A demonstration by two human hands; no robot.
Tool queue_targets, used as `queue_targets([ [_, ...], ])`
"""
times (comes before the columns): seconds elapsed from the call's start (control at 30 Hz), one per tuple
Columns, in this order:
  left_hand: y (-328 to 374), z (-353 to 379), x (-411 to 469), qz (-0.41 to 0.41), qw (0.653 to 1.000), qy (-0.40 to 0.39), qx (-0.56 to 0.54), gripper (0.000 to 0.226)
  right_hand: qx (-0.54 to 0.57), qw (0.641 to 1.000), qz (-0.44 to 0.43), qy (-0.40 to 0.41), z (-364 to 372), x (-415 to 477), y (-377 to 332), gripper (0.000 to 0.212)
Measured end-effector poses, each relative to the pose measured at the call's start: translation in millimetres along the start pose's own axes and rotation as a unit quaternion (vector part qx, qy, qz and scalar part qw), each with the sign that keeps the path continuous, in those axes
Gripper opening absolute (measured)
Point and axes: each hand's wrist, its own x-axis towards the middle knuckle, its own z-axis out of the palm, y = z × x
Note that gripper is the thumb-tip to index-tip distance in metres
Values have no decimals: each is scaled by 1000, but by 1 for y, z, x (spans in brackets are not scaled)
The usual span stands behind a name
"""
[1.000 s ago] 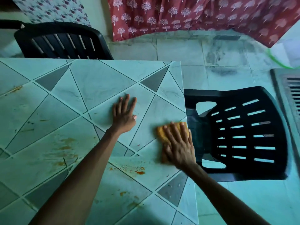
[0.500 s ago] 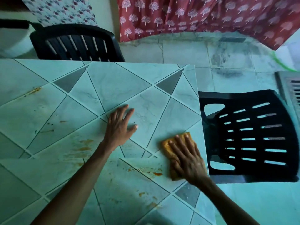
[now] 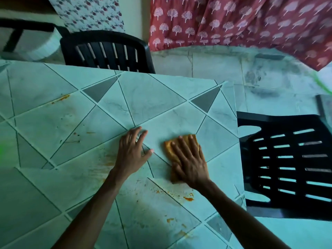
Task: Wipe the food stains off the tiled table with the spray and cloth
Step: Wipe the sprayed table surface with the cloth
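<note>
A folded orange cloth (image 3: 169, 147) lies flat on the pale tiled table (image 3: 158, 97). My right hand (image 3: 190, 160) presses on it with straight, spread fingers, covering most of it. Just left of the cloth, my left hand (image 3: 133, 151) rests palm down on the bare tiles, fingers straight. Orange food stains (image 3: 188, 198) dot the tile just below my right wrist, with more smears (image 3: 62, 98) at the far left and further spots (image 3: 169, 220) near the front edge. No spray bottle is in sight.
A black plastic chair (image 3: 291, 166) stands close against the table's right edge. Another black chair (image 3: 107, 51) sits behind the far edge. A red patterned curtain (image 3: 233, 20) hangs over the tiled floor (image 3: 269, 78) at the back right.
My right hand has slid the cloth leftward and away from the table's right edge, closer to my left hand. The view has shifted left, showing more of the table.
</note>
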Motion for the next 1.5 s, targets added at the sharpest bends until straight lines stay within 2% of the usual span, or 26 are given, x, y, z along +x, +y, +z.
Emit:
queue_targets([
  [0.07,-3,0,0,3,1000,-7,-2,72,-16,999,-43,-10,0,-33,27,68],
  [0.13,-3,0,0,1,1000,-12,-4,73,-15,999,-23,-24,-9,-56,55,67],
  [0.27,-2,1,-1,-6,1000,-12,-10,72,31,983,181,-12,-15,-12,83,66],
  [0.33,-1,1,-1,-8,1000,-13,-15,72,9,974,225,-27,-10,44,73,71],
  [0.43,-2,-3,-2,-21,999,-11,-30,73,0,984,176,-22,-8,105,19,67],
  [0.53,-10,-8,-5,-48,998,4,-50,71,17,998,57,10,-16,97,-36,66],
  [0.63,-25,-12,-8,-71,996,12,-53,69,-24,996,-82,-8,-4,44,-33,69],
  [0.7,-32,-13,-8,-77,996,13,-52,68,-27,989,-143,2,-2,12,-9,70],
  [0.77,-39,-13,-8,-76,996,12,-54,67,-22,990,-138,-4,-6,-6,12,65],
  [0.8,-41,-12,-8,-76,995,11,-56,67,-16,994,-107,-3,-9,-2,21,63],
  [0.87,-43,-9,-10,-71,996,8,-61,67,16,1000,18,7,-12,25,38,60],
  [0.93,-46,-7,-12,-68,996,6,-65,66,30,991,131,20,-11,79,42,63],
  [1.0,-47,-7,-14,-67,995,9,-78,63,9,987,158,9,-13,136,27,72],
  [1.1,-47,-8,-16,-91,987,42,-124,52,16,997,73,-4,-16,175,-31,65],
  [1.2,-51,-12,-17,-133,974,91,-161,43,-17,996,-86,-23,-6,141,-80,66],
  [1.27,-59,-16,-18,-147,969,109,-165,43,-46,983,-175,-24,6,100,-81,69],
  [1.33,-66,-17,-19,-148,971,99,-157,40,-60,972,-228,-11,6,63,-62,68],
  [1.4,-70,-14,-21,-144,977,77,-139,39,-76,968,-241,0,2,32,-32,66],
  [1.43,-71,-13,-22,-143,979,66,-130,41,-75,972,-221,-8,-1,23,-16,66],
  [1.5,-71,-12,-23,-146,981,57,-117,47,-36,991,-126,-20,-7,21,16,66],
])
